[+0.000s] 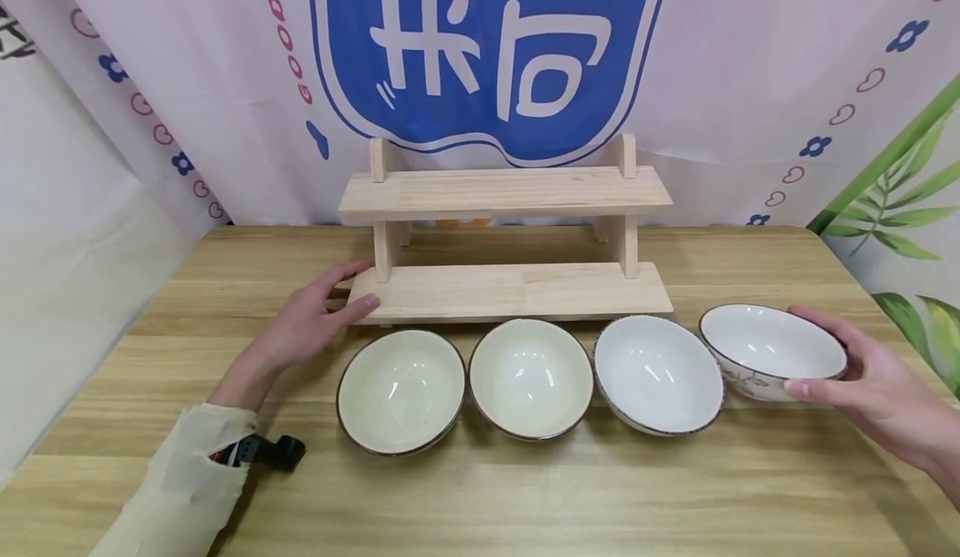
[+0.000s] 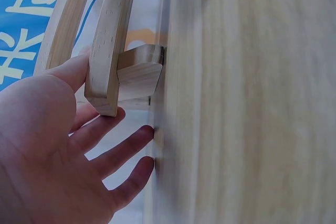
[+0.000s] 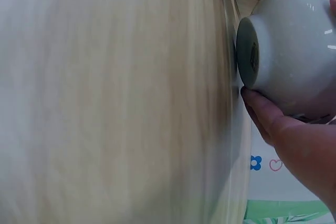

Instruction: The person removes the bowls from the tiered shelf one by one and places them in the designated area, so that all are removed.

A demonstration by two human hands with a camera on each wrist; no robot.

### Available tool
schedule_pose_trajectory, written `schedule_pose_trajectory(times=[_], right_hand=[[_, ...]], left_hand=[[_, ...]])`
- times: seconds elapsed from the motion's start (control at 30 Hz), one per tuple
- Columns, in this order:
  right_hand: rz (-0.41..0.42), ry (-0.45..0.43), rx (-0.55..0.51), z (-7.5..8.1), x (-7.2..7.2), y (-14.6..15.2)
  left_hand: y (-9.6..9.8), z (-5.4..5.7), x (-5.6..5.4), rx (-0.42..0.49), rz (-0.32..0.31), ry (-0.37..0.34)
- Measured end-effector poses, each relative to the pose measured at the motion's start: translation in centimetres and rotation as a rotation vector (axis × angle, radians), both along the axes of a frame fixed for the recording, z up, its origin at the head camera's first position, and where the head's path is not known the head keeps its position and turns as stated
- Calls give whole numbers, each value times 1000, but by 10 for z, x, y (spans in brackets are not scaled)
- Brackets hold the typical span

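A two-tier wooden display rack [image 1: 510, 290] stands on the table. At the left end of its lower board, my left hand [image 1: 311, 315] pinches the board, thumb on top; in the left wrist view the other fingers of the hand [image 2: 79, 145] are spread below. My right hand [image 1: 877, 382] grips a white bowl [image 1: 772, 344] at its right side, fingers at the far rim and thumb in front. In the right wrist view the bowl's underside [image 3: 294, 51] shows its foot close to the tabletop; whether it touches cannot be told.
Left of the held bowl, a row runs along the rack's front: a white bowl [image 1: 660, 373], a cream bowl [image 1: 531, 378] and another cream bowl [image 1: 401, 390]. The rack's upper board [image 1: 510, 190] backs onto a printed curtain [image 1: 720, 82]. A black strap [image 1: 262, 453] is at the left wrist.
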State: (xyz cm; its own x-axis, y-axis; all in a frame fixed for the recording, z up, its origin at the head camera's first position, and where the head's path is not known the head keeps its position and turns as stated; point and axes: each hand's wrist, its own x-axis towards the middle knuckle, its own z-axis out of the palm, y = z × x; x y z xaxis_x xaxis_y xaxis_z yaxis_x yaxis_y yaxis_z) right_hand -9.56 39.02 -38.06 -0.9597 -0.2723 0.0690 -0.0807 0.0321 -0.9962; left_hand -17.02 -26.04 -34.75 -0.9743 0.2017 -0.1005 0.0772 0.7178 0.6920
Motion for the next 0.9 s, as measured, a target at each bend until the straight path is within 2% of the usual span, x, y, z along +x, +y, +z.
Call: schedule_pose_trajectory(times=[0.07,0.2,0.27,0.53,0.73,0.83,0.9], right_hand=[[-12,25,115,2,0,2],[-37,80,438,8,0,7],[-29,105,540,9,0,9],[22,184,604,8,-1,13],[-16,264,696,25,-9,11],[-83,283,705,43,-20,0],[-121,265,747,59,-29,-12]], left_hand=[[0,1,0,1,1,-3],[0,2,1,-2,2,-2],[-1,2,1,-2,1,-1],[-1,1,1,-12,0,9],[2,3,1,-17,-11,17],[2,7,2,-55,6,86],[1,12,2,-89,33,184]])
